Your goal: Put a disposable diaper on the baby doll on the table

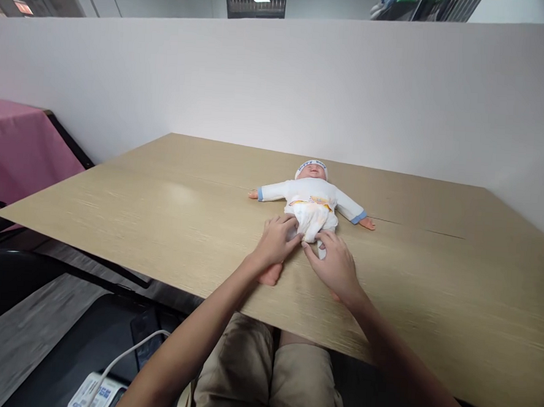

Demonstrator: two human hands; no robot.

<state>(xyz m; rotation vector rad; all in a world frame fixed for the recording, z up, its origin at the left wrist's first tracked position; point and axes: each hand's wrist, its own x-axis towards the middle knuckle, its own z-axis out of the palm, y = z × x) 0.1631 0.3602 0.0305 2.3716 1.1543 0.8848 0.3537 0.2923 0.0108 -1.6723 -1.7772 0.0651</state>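
Note:
A baby doll (312,194) in a white top and cap lies on its back on the wooden table (161,209), arms spread, head away from me. A white diaper (312,217) with a coloured band covers its waist. My left hand (275,242) grips the diaper's lower left side, fingers curled. My right hand (336,266) pinches the diaper's lower edge from the right. Both hands cover the doll's legs; one foot (270,274) shows under my left wrist.
A white partition wall (307,83) stands behind the table. A pink cloth (17,145) covers something at the left. Below the table's near edge are a dark chair (4,285), a white cable (124,354) and a labelled device (97,395) on the floor.

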